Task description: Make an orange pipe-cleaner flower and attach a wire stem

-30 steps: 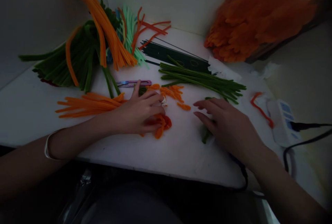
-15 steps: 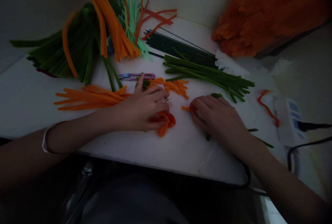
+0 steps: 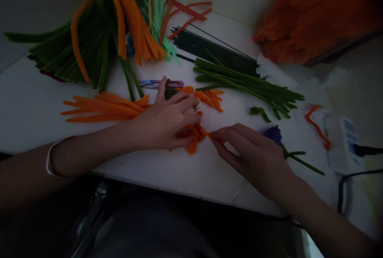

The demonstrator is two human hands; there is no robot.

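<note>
My left hand (image 3: 163,124) rests on the white table (image 3: 179,170), fingers closed over a bent orange pipe-cleaner shape (image 3: 193,136). My right hand (image 3: 251,152) pinches a short orange pipe-cleaner piece (image 3: 209,135) right beside that shape. More short orange pieces (image 3: 209,97) lie just beyond my left fingers. A dark purple flower on a green stem (image 3: 278,138) lies right of my right hand.
Pink-handled snips (image 3: 158,84) lie behind my left hand. Straight orange pipe cleaners (image 3: 101,107) lie left, green ones (image 3: 248,84) right, mixed bundles (image 3: 119,30) at the back. An orange fluffy heap (image 3: 314,14) fills the back right. A power strip (image 3: 344,142) with cables sits at the right.
My right hand picked up a short orange piece and carried it left to the orange shape under my left hand. The purple flower it covered now shows.
</note>
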